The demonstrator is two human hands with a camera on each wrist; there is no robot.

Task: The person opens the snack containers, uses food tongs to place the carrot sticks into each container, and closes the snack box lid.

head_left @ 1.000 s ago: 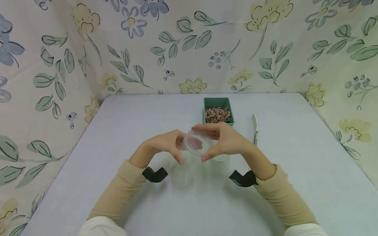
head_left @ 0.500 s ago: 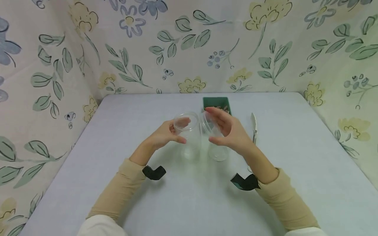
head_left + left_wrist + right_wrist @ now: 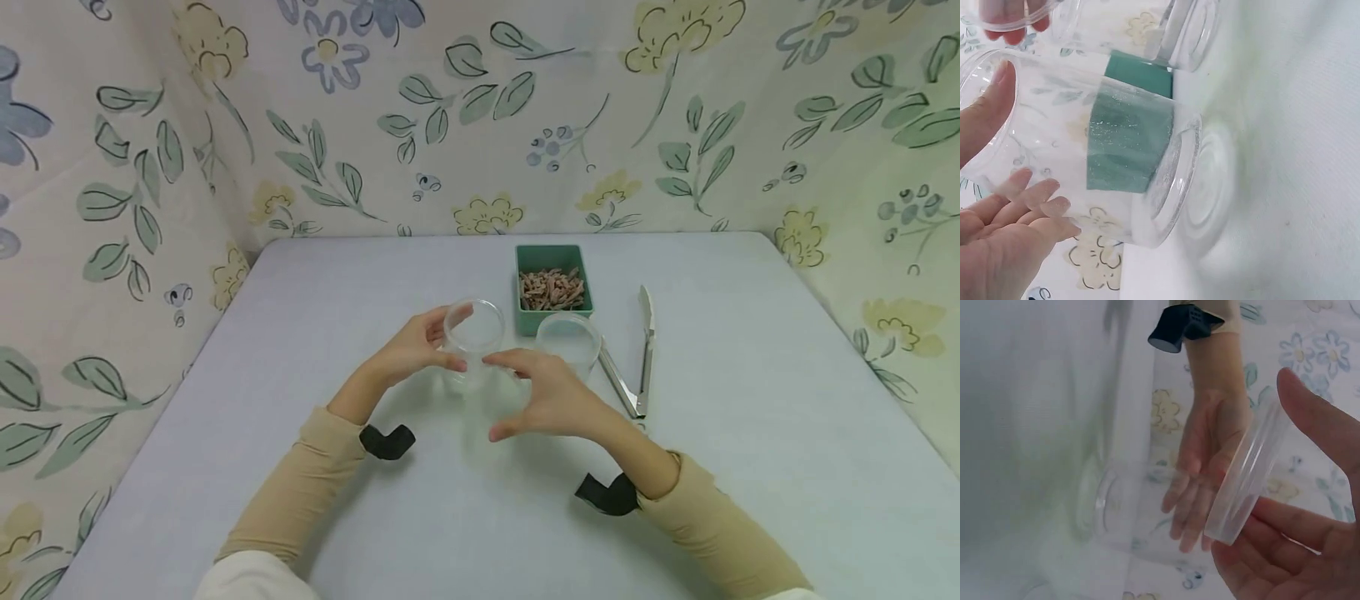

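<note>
My left hand (image 3: 416,350) grips a clear round plastic jar (image 3: 474,329) near its rim, thumb on the near side and fingers on the far side. In the left wrist view the jar's base hovers close over the white tabletop. My right hand (image 3: 543,396) is just right of this jar, with a clear plastic lid (image 3: 1244,481) pinched by its rim between thumb and fingers. That lid overlaps the jar's mouth in the right wrist view. Behind the right hand stands a second clear jar (image 3: 568,340), its lower part partly covered.
A green box (image 3: 553,321) full of small brown dried pieces (image 3: 551,289) is behind the jars. Metal tongs (image 3: 641,358), spread in a V, lie to the right on the white table (image 3: 337,275). Floral cloth (image 3: 487,125) surrounds the back and sides.
The lid, first held face-on between the hands, has tilted and come down toward me with my right hand. The second jar and the green box are now less covered.
</note>
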